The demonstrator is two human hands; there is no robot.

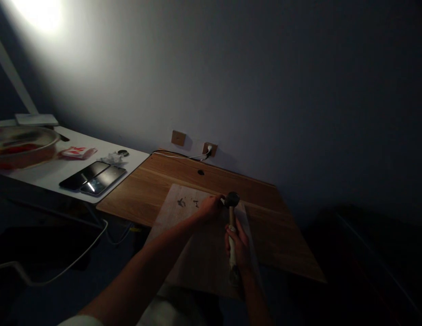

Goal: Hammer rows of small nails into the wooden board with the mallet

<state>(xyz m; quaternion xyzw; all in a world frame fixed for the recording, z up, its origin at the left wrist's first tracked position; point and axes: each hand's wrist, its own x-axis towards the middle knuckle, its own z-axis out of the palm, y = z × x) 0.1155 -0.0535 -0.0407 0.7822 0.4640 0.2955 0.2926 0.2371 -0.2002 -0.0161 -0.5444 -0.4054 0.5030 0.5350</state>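
The right hand point(236, 244) is closed firmly around a wooden-handled hammer with a dark metal head point(231, 217), held upright with its head just beside the left hand point(210, 207). The left hand's fingertips point(220, 198) are pressed together at the hammer head; anything pinched there is too small to tell. Both hands are above a pale wooden board point(204, 253) on a honey-brown wooden desk point(282, 240). Small dark marks point(181, 202) show on the board. Two black smartphones point(91, 178) lie on a white table point(129, 156) to the left.
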